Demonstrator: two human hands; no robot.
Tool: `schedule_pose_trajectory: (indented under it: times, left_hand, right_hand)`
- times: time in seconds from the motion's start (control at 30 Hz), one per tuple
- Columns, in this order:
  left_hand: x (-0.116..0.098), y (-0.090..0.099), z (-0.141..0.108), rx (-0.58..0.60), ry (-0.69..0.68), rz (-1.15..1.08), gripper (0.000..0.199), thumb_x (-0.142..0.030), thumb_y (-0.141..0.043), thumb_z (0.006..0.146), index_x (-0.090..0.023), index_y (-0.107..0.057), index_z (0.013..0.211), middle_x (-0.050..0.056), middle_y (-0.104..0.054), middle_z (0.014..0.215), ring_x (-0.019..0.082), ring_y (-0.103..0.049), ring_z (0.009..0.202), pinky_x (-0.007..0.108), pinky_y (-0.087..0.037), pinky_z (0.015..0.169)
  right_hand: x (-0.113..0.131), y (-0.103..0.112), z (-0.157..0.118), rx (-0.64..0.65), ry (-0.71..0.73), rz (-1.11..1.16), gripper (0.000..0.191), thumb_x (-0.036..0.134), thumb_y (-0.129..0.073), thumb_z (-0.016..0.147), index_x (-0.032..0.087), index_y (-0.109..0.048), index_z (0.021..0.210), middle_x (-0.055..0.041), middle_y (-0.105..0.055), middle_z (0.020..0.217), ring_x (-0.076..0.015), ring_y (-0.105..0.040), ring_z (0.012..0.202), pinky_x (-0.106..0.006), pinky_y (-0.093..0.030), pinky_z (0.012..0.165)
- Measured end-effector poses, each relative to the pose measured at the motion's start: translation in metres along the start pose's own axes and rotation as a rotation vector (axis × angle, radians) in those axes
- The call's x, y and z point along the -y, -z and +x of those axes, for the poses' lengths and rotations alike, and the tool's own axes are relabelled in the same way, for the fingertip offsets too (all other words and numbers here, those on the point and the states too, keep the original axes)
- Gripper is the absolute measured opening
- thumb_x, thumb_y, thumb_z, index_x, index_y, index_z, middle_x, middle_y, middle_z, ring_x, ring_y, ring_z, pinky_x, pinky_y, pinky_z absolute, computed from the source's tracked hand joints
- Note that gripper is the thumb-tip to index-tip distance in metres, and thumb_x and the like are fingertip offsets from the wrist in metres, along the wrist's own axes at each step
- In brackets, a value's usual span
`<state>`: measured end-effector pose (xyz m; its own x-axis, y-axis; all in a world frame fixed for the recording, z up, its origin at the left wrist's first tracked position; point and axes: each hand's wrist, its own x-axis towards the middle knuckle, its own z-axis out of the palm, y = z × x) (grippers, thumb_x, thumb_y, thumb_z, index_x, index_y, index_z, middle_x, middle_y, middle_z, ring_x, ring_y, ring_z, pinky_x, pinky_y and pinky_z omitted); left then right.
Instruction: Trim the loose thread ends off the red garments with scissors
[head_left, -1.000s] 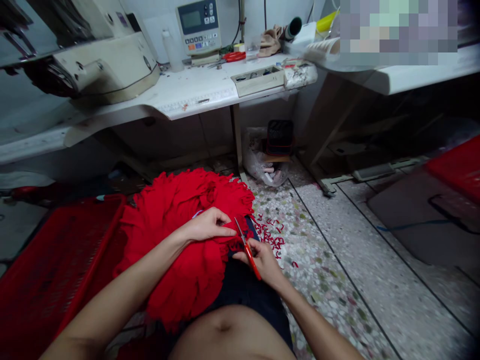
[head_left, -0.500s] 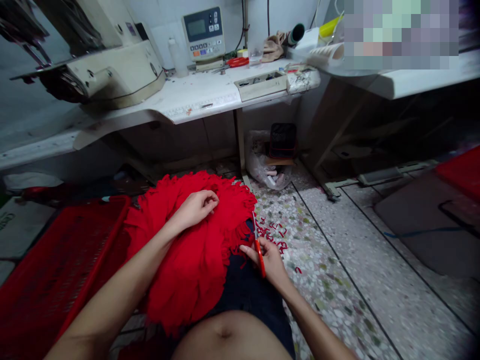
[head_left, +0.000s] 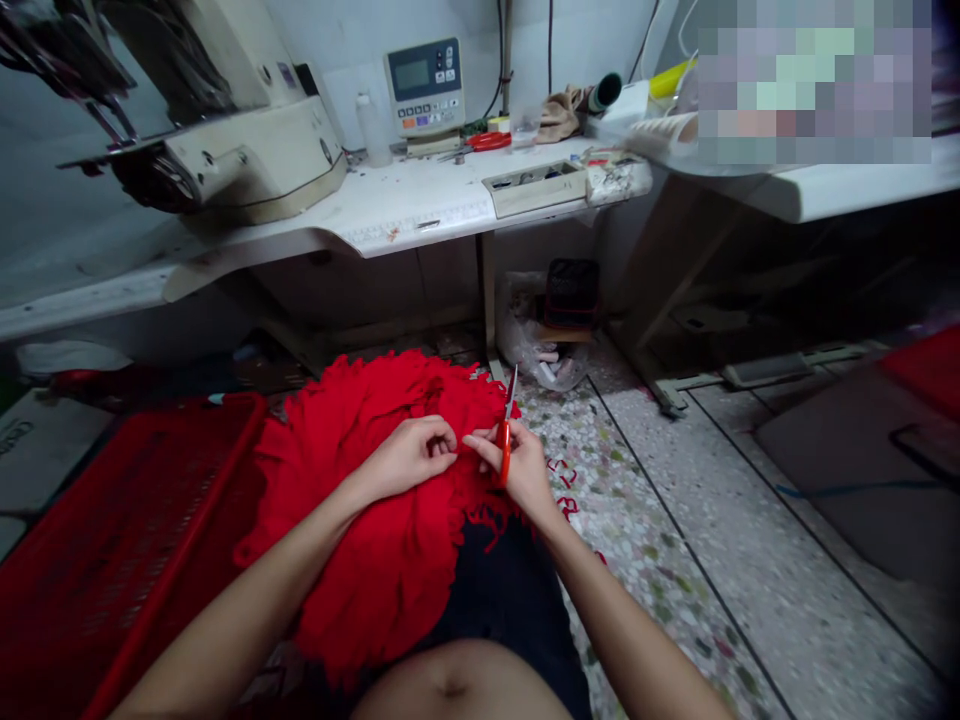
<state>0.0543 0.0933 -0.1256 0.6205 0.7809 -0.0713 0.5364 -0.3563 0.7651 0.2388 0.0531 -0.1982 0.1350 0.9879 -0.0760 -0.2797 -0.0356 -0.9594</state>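
Observation:
A large heap of red fabric pieces [head_left: 382, 570] with looped, frayed edges lies across my lap over dark trousers. Above its right half, my left hand [head_left: 416, 458] is closed, thumb and fingers curled together; anything between them is too small to make out. Close beside it, almost touching fingertips, my right hand [head_left: 525, 470] grips red-handled scissors [head_left: 505, 450], blades pointing up and away from me. The thumb and forefinger of this hand reach toward the left fingers. Red loose trimmings [head_left: 566, 505] lie on the floor to the right.
A red plastic basket [head_left: 187, 480] stands at my left. Ahead, a white table [head_left: 420, 215] carries a sewing machine [head_left: 247, 160], a control panel [head_left: 426, 90] and red-handled scissors [head_left: 489, 141]. Below it sits a clear plastic bag [head_left: 525, 335]. A grey bin-like object [head_left: 847, 460] is at right.
My right hand has moved up and left with the scissors, toward the left hand. The left hand has shifted slightly right and down. The view has tilted a little.

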Motion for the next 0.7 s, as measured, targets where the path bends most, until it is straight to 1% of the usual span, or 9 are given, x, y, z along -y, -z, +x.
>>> schedule_pose_trajectory:
  times: [0.13,0.2,0.27,0.33,0.37,0.43,0.53,0.6,0.7]
  left_hand:
    - [-0.010,0.000,-0.010,0.124,-0.138,0.062,0.013,-0.019,-0.062,0.089,-0.017,-0.074,0.094,0.005,-0.068,0.090,0.015,-0.062,0.078,0.024,-0.046,0.072]
    - [-0.008,0.005,-0.010,0.081,-0.129,0.025,0.016,-0.022,-0.062,0.091,-0.017,-0.075,0.101,0.006,-0.068,0.093,0.016,-0.064,0.081,0.025,-0.047,0.074]
    - [-0.004,0.011,-0.007,-0.045,-0.092,0.011,0.021,-0.025,-0.059,0.095,-0.017,-0.074,0.106,0.007,-0.068,0.096,0.017,-0.065,0.084,0.026,-0.048,0.076]
    - [0.001,0.017,-0.002,-0.138,-0.086,0.042,0.024,-0.025,-0.056,0.097,-0.018,-0.073,0.113,0.009,-0.069,0.105,0.020,-0.065,0.095,0.028,-0.049,0.085]
    - [0.002,0.019,0.000,-0.141,-0.101,0.068,0.025,-0.025,-0.056,0.097,-0.019,-0.072,0.116,0.009,-0.069,0.110,0.021,-0.065,0.102,0.030,-0.048,0.091]
    - [0.004,0.020,0.004,-0.052,-0.138,0.103,0.026,-0.025,-0.058,0.097,-0.020,-0.072,0.118,0.010,-0.070,0.115,0.022,-0.063,0.109,0.031,-0.044,0.098]
    - [0.001,0.018,0.010,0.085,-0.138,0.065,0.023,-0.029,-0.059,0.096,-0.017,-0.074,0.108,0.008,-0.071,0.102,0.019,-0.065,0.093,0.028,-0.046,0.086]
    - [-0.002,0.017,0.012,0.095,-0.115,-0.028,0.022,-0.033,-0.061,0.095,-0.015,-0.075,0.096,0.006,-0.069,0.093,0.017,-0.063,0.083,0.026,-0.046,0.079]
    - [-0.009,0.020,0.014,0.077,-0.042,-0.220,0.025,-0.038,-0.069,0.089,-0.013,-0.071,0.088,0.002,-0.065,0.083,0.015,-0.058,0.077,0.024,-0.043,0.073]
  right_hand:
    - [0.007,-0.009,0.007,-0.060,0.012,-0.030,0.052,0.057,-0.090,0.062,0.022,-0.054,0.075,0.0038,-0.061,0.052,-0.0153,-0.058,0.043,-0.024,-0.044,0.042]
    - [0.013,-0.008,0.007,-0.085,0.026,-0.048,0.047,0.054,-0.089,0.066,0.021,-0.056,0.076,0.0026,-0.062,0.052,-0.0160,-0.059,0.045,-0.025,-0.045,0.044]
    - [0.021,-0.004,0.005,-0.095,0.050,-0.067,0.042,0.049,-0.087,0.071,0.021,-0.057,0.078,0.0015,-0.064,0.054,-0.0166,-0.060,0.047,-0.026,-0.046,0.046]
    - [0.028,0.003,0.003,-0.085,0.072,-0.060,0.037,0.043,-0.086,0.074,0.022,-0.056,0.080,0.0007,-0.067,0.058,-0.0165,-0.061,0.049,-0.026,-0.048,0.048]
    - [0.031,0.006,0.003,-0.072,0.076,-0.047,0.036,0.041,-0.086,0.074,0.022,-0.055,0.080,0.0002,-0.069,0.061,-0.0163,-0.062,0.050,-0.027,-0.049,0.049]
    - [0.035,0.013,0.002,-0.023,0.080,-0.014,0.037,0.038,-0.087,0.074,0.023,-0.054,0.079,-0.0014,-0.073,0.069,-0.0162,-0.063,0.052,-0.028,-0.051,0.053]
    - [0.038,0.019,0.001,0.073,0.081,0.017,0.036,0.037,-0.086,0.075,0.023,-0.053,0.077,-0.0052,-0.076,0.081,-0.0175,-0.065,0.058,-0.031,-0.054,0.059]
    - [0.039,0.021,0.000,0.111,0.078,0.043,0.036,0.037,-0.086,0.075,0.023,-0.052,0.076,-0.0080,-0.078,0.093,-0.0183,-0.067,0.062,-0.034,-0.056,0.064]
    - [0.039,0.026,-0.004,0.049,0.063,0.103,0.036,0.036,-0.087,0.075,0.022,-0.053,0.076,-0.0085,-0.078,0.098,-0.0187,-0.069,0.066,-0.034,-0.057,0.069]
